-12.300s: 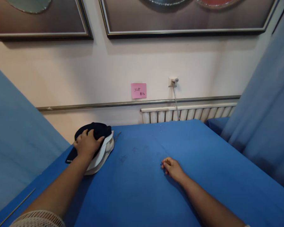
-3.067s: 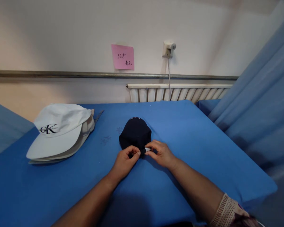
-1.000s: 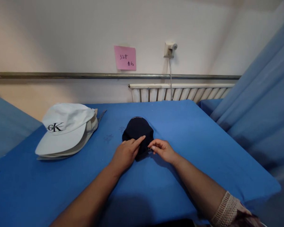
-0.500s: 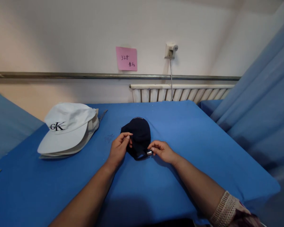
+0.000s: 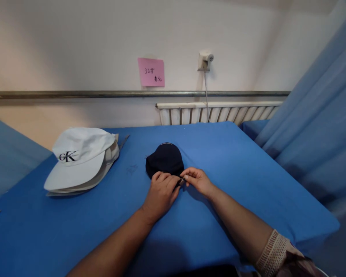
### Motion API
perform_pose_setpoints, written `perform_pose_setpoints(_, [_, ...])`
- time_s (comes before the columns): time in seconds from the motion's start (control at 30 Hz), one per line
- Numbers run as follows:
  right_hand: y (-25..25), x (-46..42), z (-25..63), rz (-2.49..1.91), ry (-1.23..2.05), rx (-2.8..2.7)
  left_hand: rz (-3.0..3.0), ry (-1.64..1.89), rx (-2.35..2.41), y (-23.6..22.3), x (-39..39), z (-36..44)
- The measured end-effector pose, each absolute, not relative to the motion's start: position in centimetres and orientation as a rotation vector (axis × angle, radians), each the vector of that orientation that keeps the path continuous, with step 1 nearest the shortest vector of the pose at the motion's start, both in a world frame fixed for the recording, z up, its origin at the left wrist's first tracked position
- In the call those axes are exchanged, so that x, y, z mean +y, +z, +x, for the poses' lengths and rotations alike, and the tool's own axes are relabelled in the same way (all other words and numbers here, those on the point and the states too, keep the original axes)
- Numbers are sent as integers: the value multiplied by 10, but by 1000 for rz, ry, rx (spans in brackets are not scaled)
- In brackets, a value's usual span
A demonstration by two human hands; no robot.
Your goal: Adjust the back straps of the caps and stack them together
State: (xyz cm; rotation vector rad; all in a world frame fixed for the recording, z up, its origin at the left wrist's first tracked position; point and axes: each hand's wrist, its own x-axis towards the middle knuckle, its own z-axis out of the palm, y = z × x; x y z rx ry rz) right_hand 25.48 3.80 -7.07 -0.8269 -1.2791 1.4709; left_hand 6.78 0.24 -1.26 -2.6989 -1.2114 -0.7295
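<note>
A black cap (image 5: 165,158) lies in the middle of the blue-covered table, its back strap side toward me. At that near edge, a small metal buckle (image 5: 182,182) sits on the strap. My right hand (image 5: 198,181) pinches the strap end by the buckle between thumb and fingertips. My left hand (image 5: 162,192) is closed over the strap just left of the buckle, its fingers curled and hiding most of the strap. Both hands nearly meet at the buckle.
A stack of caps, a white one (image 5: 79,154) with black letters on top, stands on the table (image 5: 233,161) at left. Behind are a wall rail (image 5: 103,94), a radiator (image 5: 187,115), a plugged socket (image 5: 204,61) and a pink note (image 5: 151,72). Blue curtains (image 5: 314,107) hang at the right.
My left hand has moved from the cap's left side down and right onto the strap beside the buckle. My right hand has stayed at the buckle.
</note>
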Motion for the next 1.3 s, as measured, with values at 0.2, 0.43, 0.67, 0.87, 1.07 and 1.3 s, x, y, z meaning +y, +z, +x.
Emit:
perform_pose_setpoints(0.2, [-67,37,251,-828,1460,-1190,-2719,-712,-1178,-13,3,63])
perform_pose_setpoints(0.43, [-64,32,245,-816,1548,-1105,-2753,-840,-1185,-19,6,72])
perform_pose_setpoints(0.67, [-62,32,246,-873,1505,-1041,-2745,-935,-1306,-28,10,63])
perform_pose_setpoints(0.87, [-61,31,246,-821,1592,-909,-2803,-735,-1236,-27,10,63])
perform_pose_setpoints(1.07, [-55,30,251,-769,1655,-833,-2724,-732,-1213,-23,12,59])
perform_pose_setpoints(1.3, [-65,38,250,-903,1399,-955,-2683,-1053,-1532,-28,26,40])
